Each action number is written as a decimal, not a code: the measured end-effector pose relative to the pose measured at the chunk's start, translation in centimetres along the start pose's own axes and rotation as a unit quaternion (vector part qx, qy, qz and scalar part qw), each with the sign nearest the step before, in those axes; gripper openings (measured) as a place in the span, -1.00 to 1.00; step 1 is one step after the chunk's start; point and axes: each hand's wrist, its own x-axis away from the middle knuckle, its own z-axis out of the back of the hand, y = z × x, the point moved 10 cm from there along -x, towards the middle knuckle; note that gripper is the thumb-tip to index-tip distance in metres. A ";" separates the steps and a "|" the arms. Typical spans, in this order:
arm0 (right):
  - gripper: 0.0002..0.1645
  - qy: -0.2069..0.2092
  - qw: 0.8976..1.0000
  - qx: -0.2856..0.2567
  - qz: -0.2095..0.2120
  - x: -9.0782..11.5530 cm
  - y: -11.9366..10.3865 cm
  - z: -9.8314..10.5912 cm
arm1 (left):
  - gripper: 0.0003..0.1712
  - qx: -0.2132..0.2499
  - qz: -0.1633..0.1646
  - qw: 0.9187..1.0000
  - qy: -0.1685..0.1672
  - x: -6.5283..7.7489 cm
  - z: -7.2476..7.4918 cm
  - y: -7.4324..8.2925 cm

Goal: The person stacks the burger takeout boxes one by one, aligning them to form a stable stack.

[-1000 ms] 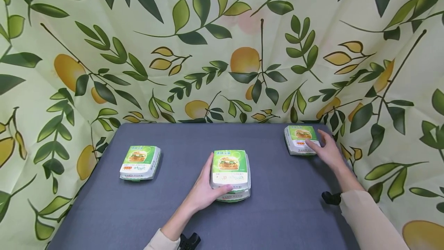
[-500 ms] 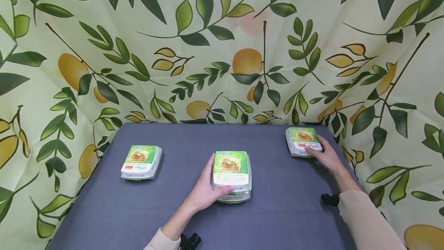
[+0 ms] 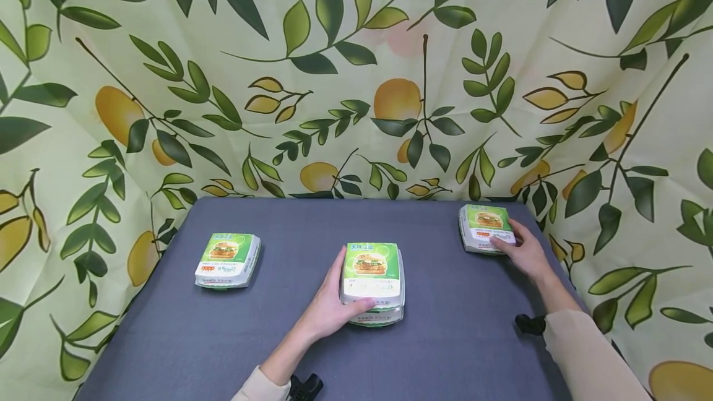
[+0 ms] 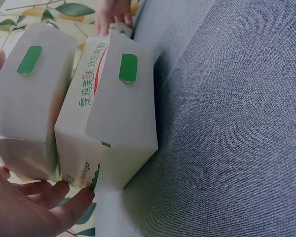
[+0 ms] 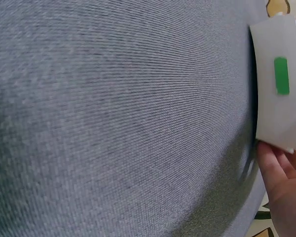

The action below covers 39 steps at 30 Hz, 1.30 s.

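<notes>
R hand [image 3: 526,254] now closer in, grips R box [image 3: 483,229]; L hand [image 3: 328,307] grips stack [image 3: 372,274] (2). L box [image 3: 227,260] left of stack, cloth [image 3: 334,82] behind. 4 boxes tot.

this looks like a small curtained-off booth, set around a table [image 3: 440,333] with a blue-grey woven top. a fabric backdrop [image 3: 334,85] printed with leaves and orange fruit hangs, creased, behind the table and along its left and right sides. home, lab or office: cannot be told.
</notes>
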 end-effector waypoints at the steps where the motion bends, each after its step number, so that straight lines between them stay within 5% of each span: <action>1: 0.13 0.001 1.000 0.002 0.000 0.1 0.0 0.0 | 0.35 0.000 0.000 1.000 0.000 0.0 0.0 0.0; 15: 0.16 -0.035 0.999 -0.011 0.009 0.3 -0.3 -1.2 | 0.34 0.004 0.005 1.000 0.000 0.0 -0.1 0.0; 39: 0.18 0.001 1.000 -0.022 0.017 1.1 -2.1 -1.6 | 0.35 -0.006 0.011 1.000 0.001 -0.1 -0.2 -0.2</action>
